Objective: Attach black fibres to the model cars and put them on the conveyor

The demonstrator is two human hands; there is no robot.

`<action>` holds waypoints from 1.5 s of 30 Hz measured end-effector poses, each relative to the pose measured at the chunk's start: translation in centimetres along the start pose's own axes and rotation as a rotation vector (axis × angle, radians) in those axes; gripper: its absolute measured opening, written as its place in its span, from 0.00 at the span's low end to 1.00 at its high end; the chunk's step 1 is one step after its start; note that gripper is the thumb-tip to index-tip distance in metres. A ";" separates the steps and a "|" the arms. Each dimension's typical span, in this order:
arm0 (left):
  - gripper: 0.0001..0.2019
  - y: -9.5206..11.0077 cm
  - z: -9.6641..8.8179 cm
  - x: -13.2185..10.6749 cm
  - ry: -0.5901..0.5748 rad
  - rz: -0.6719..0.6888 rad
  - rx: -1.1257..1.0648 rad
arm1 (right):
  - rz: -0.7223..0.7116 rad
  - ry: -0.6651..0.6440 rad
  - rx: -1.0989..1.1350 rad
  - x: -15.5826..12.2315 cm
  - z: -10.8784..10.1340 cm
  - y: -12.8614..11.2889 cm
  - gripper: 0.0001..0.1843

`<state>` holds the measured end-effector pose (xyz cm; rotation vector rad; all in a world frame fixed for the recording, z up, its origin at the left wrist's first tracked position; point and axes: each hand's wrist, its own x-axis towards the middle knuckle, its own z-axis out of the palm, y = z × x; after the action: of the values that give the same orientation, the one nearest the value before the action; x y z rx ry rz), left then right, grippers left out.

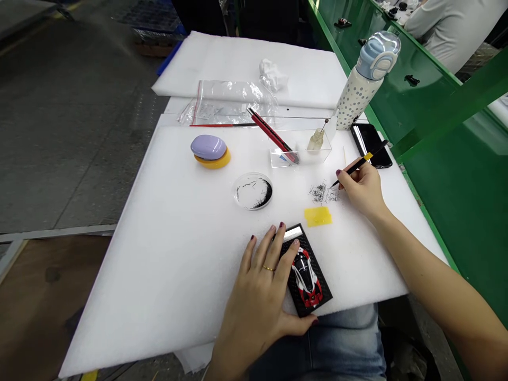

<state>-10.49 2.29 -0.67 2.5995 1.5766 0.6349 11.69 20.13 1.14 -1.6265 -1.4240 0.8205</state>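
Observation:
My left hand [260, 288] lies flat with fingers spread on the white foam sheet [166, 248], its fingers and thumb resting against a black base [323, 296] that carries a small red and white model car [306, 278]. My right hand [363, 188] pinches black tweezers [359, 165] with a yellow band. Their tip touches a small heap of thin black pins [323, 193]. A yellow sticky patch [318, 216] lies just below the heap.
A round clear dish [253, 191] with black fibres sits mid-sheet. Behind it are a purple and yellow case [210, 151], a clear tray [300, 148] with a red-black tool and small bottle, a dotted water bottle [363, 82], a phone [371, 144], a plastic bag [230, 100]. Another person's sleeve [448, 29] at top right.

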 end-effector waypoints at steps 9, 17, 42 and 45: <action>0.60 0.0 0.0 -0.1 -0.011 0.010 0.021 | -0.026 -0.002 -0.013 0.0 -0.2 0.0 0.10; 0.61 -0.1 0.1 -0.1 -0.005 0.009 0.009 | -0.052 -0.044 0.026 0.5 0.0 0.3 0.09; 0.61 -0.3 0.2 -0.3 -0.008 0.011 -0.028 | -0.044 -0.077 0.193 0.5 -0.3 0.1 0.16; 0.56 -0.4 -0.2 -0.3 0.047 -0.031 -0.134 | -0.054 -0.107 0.277 -1.1 -0.9 -0.8 0.20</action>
<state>-11.00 2.18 -0.68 2.4768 1.5264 0.7762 11.87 18.92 2.24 -1.3468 -1.3532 1.0366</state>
